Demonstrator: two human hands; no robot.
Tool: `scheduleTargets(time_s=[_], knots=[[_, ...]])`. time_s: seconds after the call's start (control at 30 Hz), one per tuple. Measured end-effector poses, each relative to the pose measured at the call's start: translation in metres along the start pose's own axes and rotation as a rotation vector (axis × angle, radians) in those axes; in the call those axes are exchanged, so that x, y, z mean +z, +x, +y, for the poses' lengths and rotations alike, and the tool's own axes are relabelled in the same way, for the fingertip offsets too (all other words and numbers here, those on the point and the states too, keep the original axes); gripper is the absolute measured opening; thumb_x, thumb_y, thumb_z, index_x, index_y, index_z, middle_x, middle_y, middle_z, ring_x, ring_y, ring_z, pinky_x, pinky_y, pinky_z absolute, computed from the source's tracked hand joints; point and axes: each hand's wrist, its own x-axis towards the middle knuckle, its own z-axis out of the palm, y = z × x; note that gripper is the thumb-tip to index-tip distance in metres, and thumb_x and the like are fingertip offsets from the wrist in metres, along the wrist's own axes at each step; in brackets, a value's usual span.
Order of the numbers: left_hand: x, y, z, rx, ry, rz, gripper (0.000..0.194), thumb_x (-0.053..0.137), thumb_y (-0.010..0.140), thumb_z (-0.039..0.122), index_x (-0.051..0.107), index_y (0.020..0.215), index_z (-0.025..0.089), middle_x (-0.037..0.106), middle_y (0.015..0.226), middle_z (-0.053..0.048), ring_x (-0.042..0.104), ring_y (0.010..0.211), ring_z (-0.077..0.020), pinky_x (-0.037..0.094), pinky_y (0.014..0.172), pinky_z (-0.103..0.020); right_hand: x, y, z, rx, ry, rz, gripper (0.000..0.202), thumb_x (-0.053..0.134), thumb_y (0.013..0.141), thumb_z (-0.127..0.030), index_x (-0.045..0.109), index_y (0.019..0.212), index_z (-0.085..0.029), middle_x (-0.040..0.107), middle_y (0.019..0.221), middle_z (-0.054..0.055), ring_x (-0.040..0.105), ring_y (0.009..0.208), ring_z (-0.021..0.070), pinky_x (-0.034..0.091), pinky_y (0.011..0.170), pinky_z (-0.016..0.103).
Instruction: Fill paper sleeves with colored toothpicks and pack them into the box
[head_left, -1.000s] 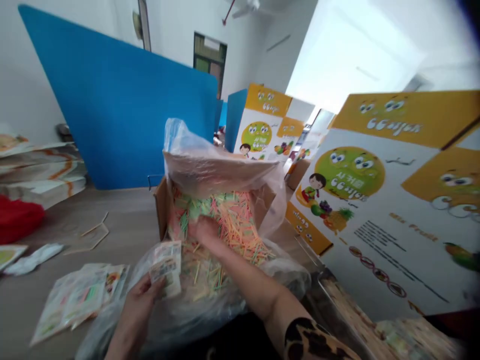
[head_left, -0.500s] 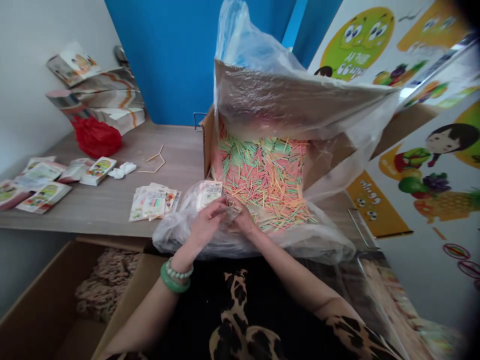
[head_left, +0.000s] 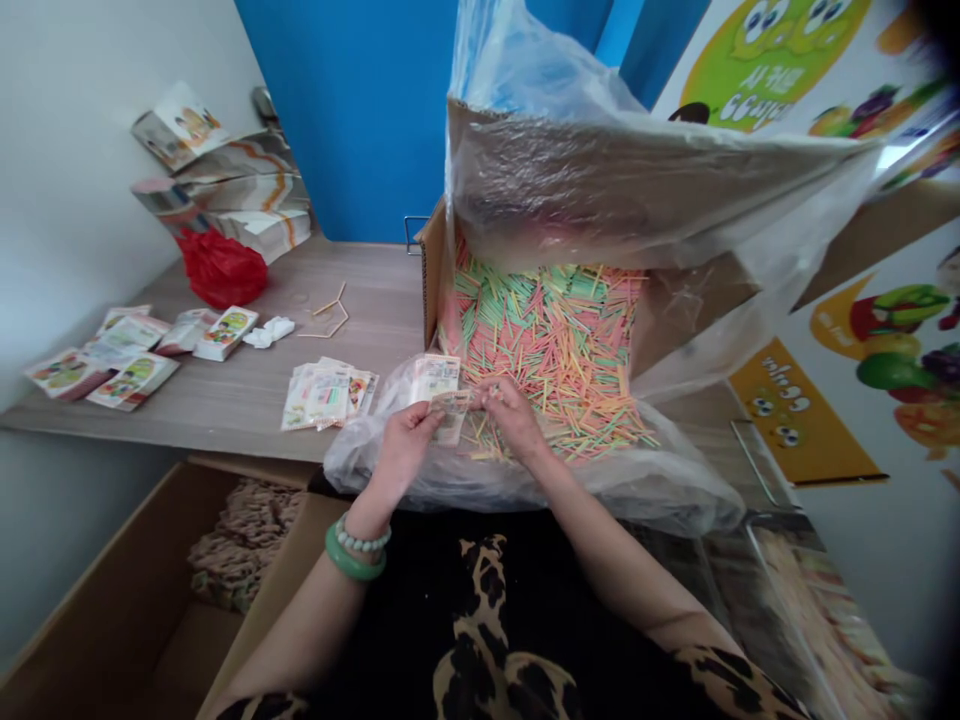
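My left hand [head_left: 406,442] pinches a small clear printed packet [head_left: 453,424] by its left edge, above the front of the plastic liner [head_left: 367,455]. Just behind it, a stack of similar packets [head_left: 437,372] lies on the liner. My right hand [head_left: 516,418] is to the right of the packet, a little apart from it. Its fingertips are pressed together, and whatever they hold is too small to make out. Beneath and behind this hand, many thin pink, green, yellow and orange sticks [head_left: 551,330] fill the lined cardboard box [head_left: 431,275].
Filled packets [head_left: 326,395] lie on the table [head_left: 240,405] left of the box. Farther left are printed cartons [head_left: 133,380], a crumpled tissue [head_left: 268,332] and a red plastic bag [head_left: 221,268]. An open cardboard box [head_left: 97,590] stands below the table edge at left.
My hands have drawn apart; the right has moved rightward from the left. The packet in my left hand now shows flat. The whole view has shifted slightly.
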Motion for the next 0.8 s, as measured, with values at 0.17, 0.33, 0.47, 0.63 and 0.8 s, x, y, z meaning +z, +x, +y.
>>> scheduleTargets(time_s=[0.17,0.33,0.47,0.63,0.8], knots=[[0.006,-0.004,0.011,0.035,0.085,0.029,0.028,0.076,0.066,0.039,0.064,0.058,0.015,0.051,0.053,0.003,0.04,0.054,-0.0091,0.029,0.052,-0.022,-0.006,0.004,-0.045,-0.091,0.197,0.002,0.012,0.054,0.092,-0.035,0.054,0.088,-0.024,0.068,0.078,-0.001,0.061,0.073,0.0158,0.047,0.077,0.032],[0.005,-0.004,0.009,0.085,0.068,0.072,0.03,0.075,0.068,0.036,0.054,0.058,0.018,0.044,0.054,0.006,0.036,0.054,-0.0085,0.029,0.052,-0.021,0.005,0.002,-0.063,-0.129,0.285,-0.009,0.011,0.056,0.093,-0.034,0.055,0.088,-0.025,0.068,0.079,-0.002,0.065,0.08,0.0166,0.048,0.084,0.034],[0.003,-0.001,-0.001,0.022,0.018,-0.047,0.024,0.07,0.076,0.041,0.062,0.073,0.018,0.058,0.068,0.002,0.048,0.064,-0.0122,0.039,0.06,-0.023,0.016,-0.004,-0.059,-0.106,0.285,-0.082,0.01,0.057,0.092,-0.032,0.056,0.086,-0.024,0.067,0.077,-0.002,0.064,0.077,0.0167,0.048,0.082,0.034],[0.003,-0.001,0.001,-0.004,-0.012,-0.045,0.024,0.075,0.07,0.038,0.064,0.067,0.016,0.062,0.073,-0.001,0.052,0.067,-0.0129,0.041,0.064,-0.024,0.019,-0.006,-0.055,-0.095,0.229,-0.114,0.011,0.057,0.093,-0.032,0.057,0.086,-0.024,0.068,0.078,-0.001,0.062,0.076,0.0164,0.048,0.08,0.033],[-0.002,-0.004,0.014,0.047,0.067,0.055,0.028,0.077,0.064,0.03,0.056,0.053,0.017,0.048,0.052,0.005,0.041,0.049,-0.008,0.032,0.05,-0.022,0.011,-0.001,-0.059,-0.13,0.233,0.046,0.012,0.055,0.093,-0.034,0.055,0.087,-0.024,0.069,0.08,-0.001,0.063,0.077,0.0169,0.048,0.083,0.035]])
